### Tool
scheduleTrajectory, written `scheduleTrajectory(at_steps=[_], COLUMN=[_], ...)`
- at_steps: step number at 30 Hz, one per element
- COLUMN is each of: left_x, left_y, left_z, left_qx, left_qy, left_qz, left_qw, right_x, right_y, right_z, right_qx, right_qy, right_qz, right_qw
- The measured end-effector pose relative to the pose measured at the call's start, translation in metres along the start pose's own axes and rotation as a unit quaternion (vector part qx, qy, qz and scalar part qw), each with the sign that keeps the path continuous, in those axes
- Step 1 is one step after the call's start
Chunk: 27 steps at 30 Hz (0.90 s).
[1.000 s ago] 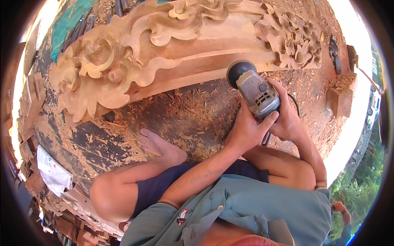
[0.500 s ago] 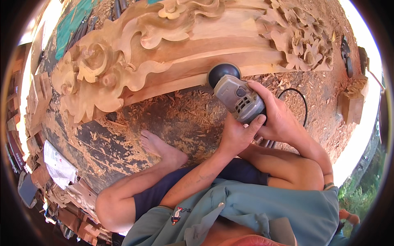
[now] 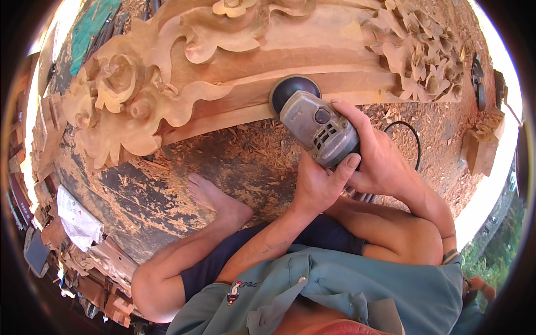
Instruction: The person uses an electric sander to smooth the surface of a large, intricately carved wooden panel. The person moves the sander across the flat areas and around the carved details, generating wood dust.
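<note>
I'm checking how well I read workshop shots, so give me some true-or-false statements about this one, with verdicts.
1. The left hand and right hand hold a grey power tool with a round black disc. True.
2. The large pale-brown wooden panel is flat and uncarved. False: it bears curling relief carving.
3. A thin black cable curves beside the right hand. True.
4. A flat green sheet lies at the picture's upper right. False: it lies upper left.
5. Pale wood shavings lie around the bare left foot. True.
</note>
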State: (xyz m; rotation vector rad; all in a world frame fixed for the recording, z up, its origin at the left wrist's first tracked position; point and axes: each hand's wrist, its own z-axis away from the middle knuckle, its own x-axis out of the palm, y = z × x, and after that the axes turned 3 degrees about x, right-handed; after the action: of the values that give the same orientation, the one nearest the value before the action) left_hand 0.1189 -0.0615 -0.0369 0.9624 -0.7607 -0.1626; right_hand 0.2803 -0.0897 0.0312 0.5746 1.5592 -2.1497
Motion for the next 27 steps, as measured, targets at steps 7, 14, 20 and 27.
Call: scheduleTrajectory(at_steps=[7, 14, 20, 27], left_x=[0.01, 0.013, 0.017, 0.01], left_y=[0.007, 0.009, -0.001, 0.001], left_z=[0.014, 0.007, 0.013, 0.003], left_qx=[-0.026, -0.035, -0.035, -0.051], left_qy=[0.019, 0.005, 0.006, -0.026], left_qz=[-0.023, 0.013, 0.003, 0.014], left_qw=[0.999, 0.999, 0.999, 0.998], right_x=[-0.005, -0.009, -0.011, -0.013], right_y=[-0.005, -0.005, -0.003, -0.008], right_z=[0.002, 0.004, 0.008, 0.006], right_qx=[0.031, 0.021, 0.034, 0.041], right_qy=[-0.041, -0.012, -0.019, 0.002], right_qz=[-0.027, -0.041, -0.047, -0.031], right_qw=[0.998, 0.999, 0.998, 0.999])
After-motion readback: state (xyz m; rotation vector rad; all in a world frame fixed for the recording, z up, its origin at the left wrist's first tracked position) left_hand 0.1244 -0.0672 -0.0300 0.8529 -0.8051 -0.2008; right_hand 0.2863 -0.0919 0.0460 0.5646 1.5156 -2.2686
